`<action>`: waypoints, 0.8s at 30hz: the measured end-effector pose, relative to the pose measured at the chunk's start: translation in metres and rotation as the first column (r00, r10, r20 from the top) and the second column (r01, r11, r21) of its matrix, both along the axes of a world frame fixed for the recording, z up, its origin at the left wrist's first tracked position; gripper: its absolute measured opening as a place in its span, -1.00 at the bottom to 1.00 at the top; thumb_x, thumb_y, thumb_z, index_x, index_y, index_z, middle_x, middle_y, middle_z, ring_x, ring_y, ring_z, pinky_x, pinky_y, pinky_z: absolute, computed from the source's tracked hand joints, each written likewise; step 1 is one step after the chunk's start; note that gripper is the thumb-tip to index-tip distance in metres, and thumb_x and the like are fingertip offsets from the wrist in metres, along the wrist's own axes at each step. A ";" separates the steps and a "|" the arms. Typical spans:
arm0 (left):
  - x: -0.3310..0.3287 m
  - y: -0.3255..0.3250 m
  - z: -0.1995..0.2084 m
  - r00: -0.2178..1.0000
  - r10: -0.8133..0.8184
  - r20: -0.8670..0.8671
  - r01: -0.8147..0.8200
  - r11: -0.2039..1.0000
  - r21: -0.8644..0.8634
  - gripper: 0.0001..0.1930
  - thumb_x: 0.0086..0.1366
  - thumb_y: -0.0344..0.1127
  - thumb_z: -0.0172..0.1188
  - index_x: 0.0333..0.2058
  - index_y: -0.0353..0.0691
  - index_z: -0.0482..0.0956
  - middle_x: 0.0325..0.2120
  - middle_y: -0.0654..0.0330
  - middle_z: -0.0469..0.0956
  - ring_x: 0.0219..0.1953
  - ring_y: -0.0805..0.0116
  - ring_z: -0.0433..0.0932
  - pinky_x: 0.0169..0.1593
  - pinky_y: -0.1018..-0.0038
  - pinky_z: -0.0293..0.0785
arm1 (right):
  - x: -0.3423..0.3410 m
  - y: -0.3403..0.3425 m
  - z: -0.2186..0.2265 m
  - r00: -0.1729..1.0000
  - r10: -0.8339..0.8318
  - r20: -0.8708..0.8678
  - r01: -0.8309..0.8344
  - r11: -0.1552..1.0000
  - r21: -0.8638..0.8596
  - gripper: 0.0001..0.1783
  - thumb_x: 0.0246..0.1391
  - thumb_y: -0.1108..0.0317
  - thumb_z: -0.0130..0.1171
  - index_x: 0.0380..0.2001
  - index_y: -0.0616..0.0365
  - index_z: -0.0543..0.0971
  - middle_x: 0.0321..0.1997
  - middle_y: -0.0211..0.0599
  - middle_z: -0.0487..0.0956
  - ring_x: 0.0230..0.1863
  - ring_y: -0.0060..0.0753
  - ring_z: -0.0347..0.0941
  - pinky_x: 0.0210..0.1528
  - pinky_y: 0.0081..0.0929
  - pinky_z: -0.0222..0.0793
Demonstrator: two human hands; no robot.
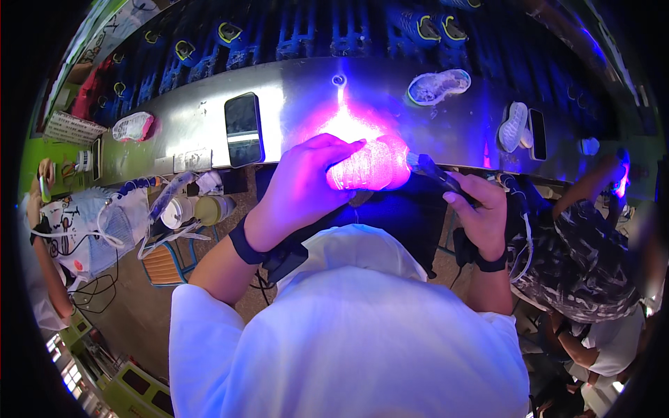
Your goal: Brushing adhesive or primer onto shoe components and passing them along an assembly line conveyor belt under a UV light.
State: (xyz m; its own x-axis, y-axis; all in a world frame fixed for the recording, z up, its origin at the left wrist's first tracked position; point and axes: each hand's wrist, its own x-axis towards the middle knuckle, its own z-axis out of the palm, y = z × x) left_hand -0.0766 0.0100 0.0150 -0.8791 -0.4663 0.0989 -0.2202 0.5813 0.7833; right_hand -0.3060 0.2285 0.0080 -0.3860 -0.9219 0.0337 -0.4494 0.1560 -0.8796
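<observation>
Under a strong pink-violet light at the metal bench edge, my left hand (296,181) grips a shoe sole (375,167). The light washes out the sole's true colour and much of its surface detail. A dark-handled brush (433,171) is pinched in my right hand (486,209), its pale tip against the right end of the sole. Just beyond the sole, a small round fitting (339,80) sits on the bench near the brightest glare. The fingers of my left hand are partly hidden behind the sole.
A phone (244,130) lies on the metal bench (300,80). Other soles rest there: one pale (439,86), one pink-edged (133,127), one white (513,127). Beyond runs a dark conveyor (293,38) carrying several shoe parts. Co-workers sit on both sides; tubs (211,209) stand left.
</observation>
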 end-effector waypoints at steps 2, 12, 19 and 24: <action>0.003 -0.002 -0.001 1.000 -0.016 0.025 0.014 0.997 0.080 -0.34 -0.14 -0.41 0.55 0.06 -0.28 0.62 -0.14 0.03 0.65 -0.07 0.14 0.66 0.03 0.36 0.57 | 0.001 -0.005 -0.009 0.999 -0.017 0.037 0.021 0.995 -0.094 -0.64 0.00 0.58 0.38 -0.07 0.36 0.66 -0.34 -0.37 0.64 -0.30 -0.54 0.52 -0.20 -0.57 0.40; -0.007 0.014 -0.026 1.000 -0.011 0.010 0.001 0.771 0.637 -0.09 -0.12 -0.27 0.63 0.22 -0.48 0.42 0.11 -0.06 0.56 0.14 0.28 0.54 0.26 0.35 0.42 | 0.000 -0.023 -0.028 0.913 -0.148 0.379 0.148 0.989 0.029 -0.63 0.12 0.49 0.36 0.03 0.28 0.65 -0.36 -0.43 0.63 -0.41 -0.68 0.47 -0.36 -0.66 0.37; -0.009 0.015 -0.012 0.997 0.031 0.075 -0.072 0.752 0.655 -0.21 0.03 -0.28 0.58 0.19 -0.49 0.43 -0.06 0.13 0.58 -0.04 0.44 0.55 0.08 0.47 0.50 | -0.013 -0.030 -0.015 0.975 -0.056 0.213 0.064 0.997 -0.032 -0.65 0.12 0.47 0.36 -0.01 0.29 0.67 -0.38 -0.47 0.62 -0.40 -0.67 0.47 -0.32 -0.65 0.37; -0.001 0.008 -0.017 0.999 0.009 0.046 -0.036 0.773 0.633 -0.41 0.15 -0.30 0.51 0.10 -0.41 0.52 -0.26 0.35 0.57 -0.26 0.61 0.52 -0.12 0.58 0.51 | -0.010 -0.028 -0.016 0.980 0.005 0.198 0.000 1.000 -0.027 -0.67 0.11 0.45 0.37 -0.03 0.29 0.68 -0.35 -0.39 0.67 -0.37 -0.63 0.51 -0.26 -0.61 0.41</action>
State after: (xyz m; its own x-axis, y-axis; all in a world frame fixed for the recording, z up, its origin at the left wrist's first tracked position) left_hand -0.0773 0.0182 -0.0023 -0.8643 -0.4312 -0.2590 -0.2641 -0.0493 0.9632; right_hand -0.3158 0.2007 -0.0078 -0.3853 -0.9226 -0.0188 -0.2665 0.1307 -0.9549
